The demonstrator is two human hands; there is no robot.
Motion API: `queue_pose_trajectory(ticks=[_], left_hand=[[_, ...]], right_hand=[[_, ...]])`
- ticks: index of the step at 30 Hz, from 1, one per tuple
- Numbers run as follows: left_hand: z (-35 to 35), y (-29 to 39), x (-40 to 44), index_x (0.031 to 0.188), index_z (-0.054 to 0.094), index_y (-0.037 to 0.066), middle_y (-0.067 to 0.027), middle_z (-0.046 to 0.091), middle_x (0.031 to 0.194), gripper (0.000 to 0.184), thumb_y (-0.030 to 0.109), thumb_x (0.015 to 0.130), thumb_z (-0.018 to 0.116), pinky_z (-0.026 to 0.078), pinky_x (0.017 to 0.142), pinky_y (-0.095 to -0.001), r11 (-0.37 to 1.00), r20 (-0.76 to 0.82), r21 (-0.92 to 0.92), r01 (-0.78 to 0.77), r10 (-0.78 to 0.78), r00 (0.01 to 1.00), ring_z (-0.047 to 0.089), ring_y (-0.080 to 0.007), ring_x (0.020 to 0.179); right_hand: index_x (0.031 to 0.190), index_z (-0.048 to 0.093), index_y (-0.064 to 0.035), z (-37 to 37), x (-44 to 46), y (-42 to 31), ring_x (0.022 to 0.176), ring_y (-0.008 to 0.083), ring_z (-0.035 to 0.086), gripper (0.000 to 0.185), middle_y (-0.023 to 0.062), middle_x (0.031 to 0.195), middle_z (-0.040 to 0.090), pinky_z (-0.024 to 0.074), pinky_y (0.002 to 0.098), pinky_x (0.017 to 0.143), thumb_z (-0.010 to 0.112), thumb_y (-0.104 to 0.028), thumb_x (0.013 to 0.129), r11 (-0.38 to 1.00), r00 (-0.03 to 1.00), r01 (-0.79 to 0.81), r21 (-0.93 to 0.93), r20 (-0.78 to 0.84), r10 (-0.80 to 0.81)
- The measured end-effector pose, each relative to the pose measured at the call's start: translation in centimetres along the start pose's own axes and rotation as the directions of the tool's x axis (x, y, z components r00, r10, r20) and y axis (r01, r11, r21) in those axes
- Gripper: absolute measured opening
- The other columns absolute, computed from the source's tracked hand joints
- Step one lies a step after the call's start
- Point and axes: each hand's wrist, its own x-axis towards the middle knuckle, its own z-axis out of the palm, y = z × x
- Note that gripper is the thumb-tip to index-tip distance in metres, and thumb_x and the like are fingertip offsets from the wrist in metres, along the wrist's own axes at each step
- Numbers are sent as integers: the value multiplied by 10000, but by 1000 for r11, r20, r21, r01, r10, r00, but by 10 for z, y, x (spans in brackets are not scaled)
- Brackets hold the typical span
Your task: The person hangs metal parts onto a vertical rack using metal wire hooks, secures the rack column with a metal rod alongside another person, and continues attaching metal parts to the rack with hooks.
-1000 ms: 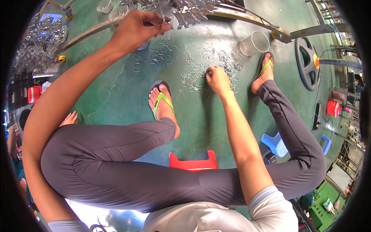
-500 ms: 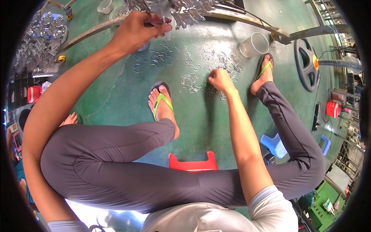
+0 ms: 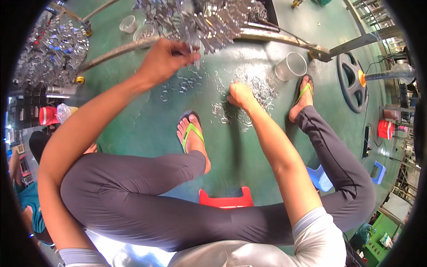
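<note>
My left hand (image 3: 171, 60) is raised at the upper left of centre, its fingers pinched on a thin strip (image 3: 195, 58) that hangs beneath a cluster of shiny metal parts (image 3: 209, 22). Many small curved metal pieces (image 3: 262, 89) lie scattered on the green floor. Over their left part is my right hand (image 3: 241, 94), its fingers closed; what they hold, if anything, is hidden. A clear plastic tub (image 3: 291, 66) stands to the right of the pieces.
A rusty metal frame (image 3: 284, 36) crosses the top. More metal parts (image 3: 53, 53) hang at upper left. A black wheel (image 3: 351, 82) is at right, a red stool (image 3: 226, 201) below centre, a blue stool (image 3: 319, 178) beside my leg. Another person (image 3: 31, 198) is at far left.
The view has shifted, so the scene sits lower and more of the hanging parts shows. My right hand has moved left and up over the scattered pieces. My left hand keeps its pinch.
</note>
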Motion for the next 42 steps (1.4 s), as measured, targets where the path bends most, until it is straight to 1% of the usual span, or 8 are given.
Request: queue_pose_trajectory(ticks=[6, 13, 19, 32, 35, 38, 40, 42], left_hand=[[7, -3, -17, 1182, 762, 22, 1, 736, 846, 394, 299, 908, 817, 504, 689, -251, 998, -24, -59, 20, -22, 999, 620, -53, 750], [10, 15, -33, 1161, 763, 14, -33, 752, 836, 347, 262, 921, 806, 525, 705, -270, 998, 68, 13, -62, 61, 996, 639, -51, 756], [10, 23, -45, 1050, 773, -10, -119, 783, 1098, 295, 250, 913, 801, 575, 764, -317, 994, 141, -18, -112, 113, 984, 716, -120, 840], [-5, 34, -51, 1155, 773, 36, -73, 779, 922, 460, 401, 879, 824, 550, 789, -344, 999, 313, 29, -23, 13, 950, 684, -139, 819], [-15, 23, -44, 1114, 776, 21, -80, 773, 931, 504, 456, 863, 818, 549, 775, -361, 979, 353, 149, -143, 82, 932, 680, -166, 795], [-62, 67, -37, 1173, 744, -16, -143, 752, 1196, 557, 452, 877, 804, 557, 912, -349, 737, 574, 658, -152, -361, 735, 732, -215, 993], [-95, 94, -37, 1233, 701, -37, -125, 730, 1247, 593, 467, 923, 741, 559, 910, -362, 836, 489, 544, -69, -249, 836, 723, -228, 1049], [-104, 131, -51, 1275, 683, -7, -101, 735, 1208, 572, 476, 969, 685, 548, 914, -365, 981, 181, -66, 185, -171, 969, 697, -188, 1106]], right_hand=[[996, 756, 8, -29, -12, -20, 789, 341, 744, 308, 232, 875, 739, 600, 422, 747, 767, -172, 746, 770, 873, -236, 592, -219, 436], [1049, 712, 90, -179, -47, -87, 739, 193, 730, 178, 127, 875, 729, 655, 321, 700, 713, -35, 923, 155, 813, 260, 953, -303, 498], [1041, 704, 63, -271, -71, -146, 770, 171, 743, 136, 121, 894, 745, 625, 278, 699, 725, -29, 942, 161, 800, 491, 856, -516, 305], [1019, 756, 26, -340, -58, -189, 685, 145, 652, 164, 103, 835, 685, 517, 305, 635, 742, -101, 916, 650, 768, 570, 502, -606, -207], [988, 760, 14, -343, -58, -192, 675, 225, 651, 149, 152, 824, 691, 516, 358, 644, 733, -109, 908, 673, 775, 555, 489, -598, -205], [960, 747, 17, -345, -59, -193, 662, 281, 633, 121, 160, 813, 673, 503, 381, 635, 719, -91, 914, 698, 742, 584, 414, -622, -251], [956, 739, 18, -350, -64, -194, 662, 293, 628, 114, 160, 808, 664, 500, 388, 636, 719, -84, 909, 725, 718, 593, 349, -637, -281], [948, 728, 20, -349, -64, -193, 665, 317, 623, 104, 164, 807, 655, 501, 401, 641, 720, -72, 901, 722, 690, 620, 307, -652, -315]])
